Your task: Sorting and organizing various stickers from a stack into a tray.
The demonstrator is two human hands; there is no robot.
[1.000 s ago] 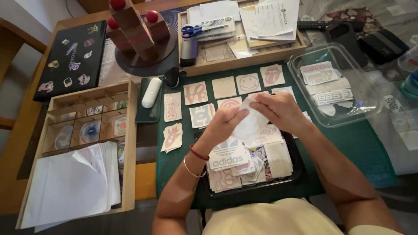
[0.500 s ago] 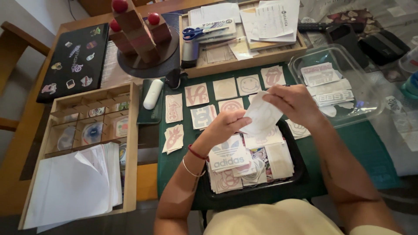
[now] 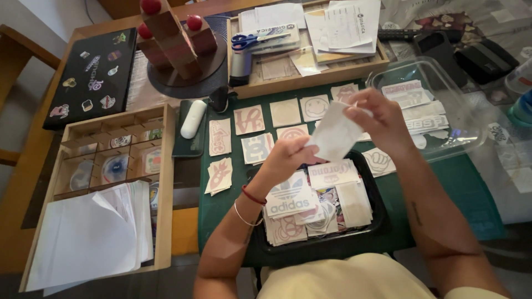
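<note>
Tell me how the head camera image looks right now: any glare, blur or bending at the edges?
Head view: light is soft and even, shadows faint. The white sheet held by both hands is slightly motion-blurred, as is the right hand; the left hand is a little sharper. The clear plastic tub shows mild glare. Wide-angle bending curves the wooden tray at the left edge.

1. The sheet [image 3: 334, 133] held up in both hands is thin white matt paper.
2. The tray [image 3: 377, 221] is black plastic with a slight sheen; the stickers [image 3: 288, 196] in it are paper, matt.
3. The mat [image 3: 471, 194] is green and matt.
4. The tub [image 3: 460, 83] is clear glossy plastic.
5. The box [image 3: 163, 182] is pale raw wood.
6. The laptop [image 3: 94, 77] is black and smooth.
7. The scissors [image 3: 252, 40] have blue plastic handles.
8. The tabletop [image 3: 16, 205] is smooth wood.
</note>
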